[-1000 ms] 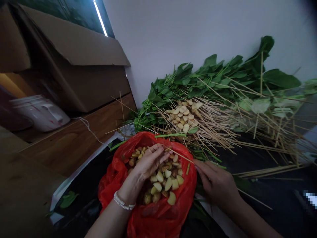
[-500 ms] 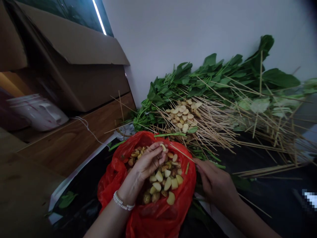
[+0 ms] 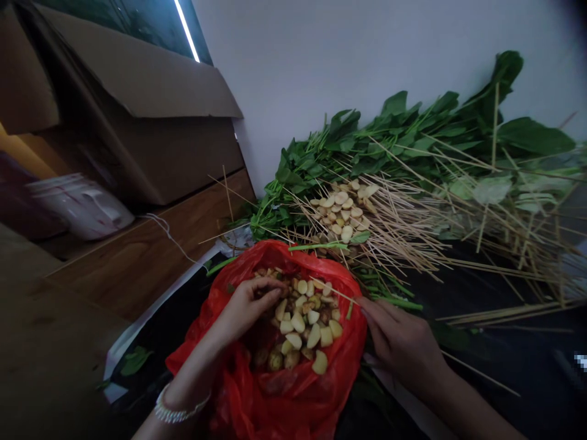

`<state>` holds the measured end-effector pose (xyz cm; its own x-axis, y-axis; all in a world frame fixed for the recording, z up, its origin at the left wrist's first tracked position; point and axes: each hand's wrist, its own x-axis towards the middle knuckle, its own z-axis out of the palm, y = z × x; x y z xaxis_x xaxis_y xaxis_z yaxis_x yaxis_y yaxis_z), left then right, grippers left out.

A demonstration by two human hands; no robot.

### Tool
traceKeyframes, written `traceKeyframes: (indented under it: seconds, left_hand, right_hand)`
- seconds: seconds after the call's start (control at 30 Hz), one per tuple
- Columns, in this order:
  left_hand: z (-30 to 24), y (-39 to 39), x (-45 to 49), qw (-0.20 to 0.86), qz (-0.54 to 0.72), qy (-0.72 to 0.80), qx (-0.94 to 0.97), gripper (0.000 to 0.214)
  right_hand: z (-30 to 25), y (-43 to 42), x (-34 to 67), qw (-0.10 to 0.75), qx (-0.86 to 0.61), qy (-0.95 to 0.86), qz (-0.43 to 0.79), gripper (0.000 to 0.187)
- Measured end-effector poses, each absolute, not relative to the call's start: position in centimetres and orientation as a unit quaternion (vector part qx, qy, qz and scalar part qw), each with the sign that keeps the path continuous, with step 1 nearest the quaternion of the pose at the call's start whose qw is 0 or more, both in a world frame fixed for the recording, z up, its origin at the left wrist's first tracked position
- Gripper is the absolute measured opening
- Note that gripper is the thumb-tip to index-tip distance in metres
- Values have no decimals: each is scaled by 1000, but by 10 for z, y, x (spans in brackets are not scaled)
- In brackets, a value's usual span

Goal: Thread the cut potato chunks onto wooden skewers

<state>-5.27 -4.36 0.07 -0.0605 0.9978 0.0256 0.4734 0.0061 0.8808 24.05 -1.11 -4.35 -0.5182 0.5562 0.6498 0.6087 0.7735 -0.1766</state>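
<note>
My right hand [image 3: 398, 336] pinches a thin wooden skewer [image 3: 339, 293] at the right rim of a red plastic bag [image 3: 293, 400]. The skewer slants up and left over the bag's opening. A pale potato slice [image 3: 318, 283] shows at its tip; whether it is on the skewer I cannot tell. My left hand [image 3: 252, 302] is inside the bag's left part, fingers bent together over small pieces; what they hold, if anything, is hidden. Cut potato pieces [image 3: 313, 335] fill the bag's middle, with small unpeeled potatoes [image 3: 275, 360] at its near side.
Behind the bag lie skewered potato slices [image 3: 347, 233], many loose sticks [image 3: 408, 214] and leafy green stalks [image 3: 339, 140] against the wall. Cabbage leaves [image 3: 493, 189] lie at right. A cardboard box [image 3: 183, 153] and a white plastic jar [image 3: 87, 208] stand at left.
My left hand has moved left and down from near the skewer tip into the bag; the pale slice it held is no longer seen in its fingers. My right hand keeps its skewer in place.
</note>
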Motion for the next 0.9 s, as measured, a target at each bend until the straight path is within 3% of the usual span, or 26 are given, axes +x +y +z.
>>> traceKeyframes:
  seconds: [0.17,0.3,0.4,0.5,0.7,0.9]
  left_hand:
    - [-7,-62,-45,131,210,725,643,25]
    - [-4,-65,-39,106,149,744,643,19]
    - [1,-64,-44,174,168,712,660,19]
    - [5,-61,-46,317,276,662,621,16]
    - [4,-45,-27,612,520,499,326,19]
    - [-15,-34,-11,716,575,370,140,15]
  right_hand:
    - [-47,-11,240,356,-327,-874,-39,32]
    - [-48,-11,240,344,-331,-878,-39,33]
    - [-47,-12,239,340,-335,-878,-38,33]
    - [-44,-14,238,348,-333,-876,-32,33]
    - [-41,-17,237,373,-327,-868,-15,33]
    - [-41,-18,235,371,-316,-873,-21,34]
